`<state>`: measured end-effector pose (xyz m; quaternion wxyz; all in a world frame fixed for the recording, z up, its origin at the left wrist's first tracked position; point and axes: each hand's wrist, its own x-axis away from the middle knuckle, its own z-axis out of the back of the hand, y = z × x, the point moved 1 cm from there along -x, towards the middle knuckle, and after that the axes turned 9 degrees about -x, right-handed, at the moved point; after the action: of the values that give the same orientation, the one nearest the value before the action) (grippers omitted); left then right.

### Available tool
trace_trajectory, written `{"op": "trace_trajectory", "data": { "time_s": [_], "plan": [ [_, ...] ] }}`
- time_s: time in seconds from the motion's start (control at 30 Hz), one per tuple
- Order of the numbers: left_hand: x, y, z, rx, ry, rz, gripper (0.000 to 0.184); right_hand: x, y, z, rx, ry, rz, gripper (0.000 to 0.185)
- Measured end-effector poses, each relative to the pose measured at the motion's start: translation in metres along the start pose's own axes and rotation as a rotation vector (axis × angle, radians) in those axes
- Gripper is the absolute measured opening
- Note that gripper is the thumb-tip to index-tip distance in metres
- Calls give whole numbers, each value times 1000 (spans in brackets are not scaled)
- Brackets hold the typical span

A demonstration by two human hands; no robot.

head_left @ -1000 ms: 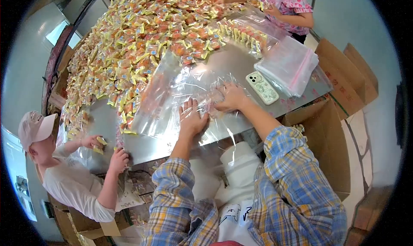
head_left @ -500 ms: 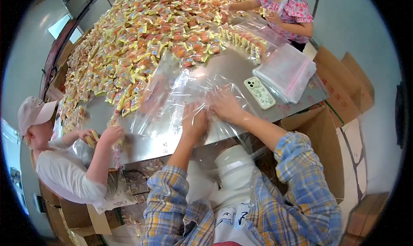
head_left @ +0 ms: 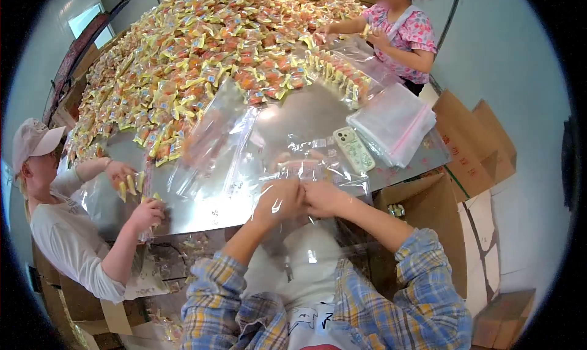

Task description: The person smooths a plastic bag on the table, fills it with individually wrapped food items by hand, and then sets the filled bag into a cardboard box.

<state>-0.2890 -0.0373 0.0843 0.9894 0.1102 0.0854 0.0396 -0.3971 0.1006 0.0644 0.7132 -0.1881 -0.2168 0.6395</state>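
My left hand (head_left: 277,203) and my right hand (head_left: 325,199) are close together at the near edge of the metal table. Both have their fingers closed on the edge of a clear plastic bag (head_left: 345,177). The bag spreads over the table just beyond my knuckles and reflects the light. Exactly how the fingers pinch the film is partly hidden. Right of the bag lies a phone in a green patterned case (head_left: 354,150), beside a stack of clear bags (head_left: 394,125). More clear film (head_left: 211,143) lies to the left.
A large heap of small wrapped packets (head_left: 202,56) covers the table's far side. A co-worker in a white cap (head_left: 67,209) holds packets at left; another in a pink patterned top (head_left: 406,41) works at far right. Open cardboard boxes (head_left: 440,221) stand at right.
My hands have drawn back toward the table edge and come together, going from spread flat on the film to closed on the bag's edge. The left co-worker's hands have moved apart.
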Motion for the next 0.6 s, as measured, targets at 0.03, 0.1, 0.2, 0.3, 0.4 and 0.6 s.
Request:
{"op": "trace_trajectory", "data": {
  "time_s": [0.03,0.1,0.2,0.3,0.4,0.6],
  "plan": [
    [12,13,6,-40,-18,-110,14,2,13,3,100,-15,24,43],
    [45,31,9,-19,20,-433,11,4,35,-6,121,129,155,50],
    [88,52,21,30,382,-832,7,5,28,-14,217,97,250,59],
    [87,13,32,105,478,-680,19,1,12,-23,162,-19,415,63],
    [72,-41,48,167,791,-42,35,3,-24,-12,217,-114,359,64],
    [62,-151,-9,220,670,241,29,8,-97,35,-797,-226,227,26]
  ]
}}
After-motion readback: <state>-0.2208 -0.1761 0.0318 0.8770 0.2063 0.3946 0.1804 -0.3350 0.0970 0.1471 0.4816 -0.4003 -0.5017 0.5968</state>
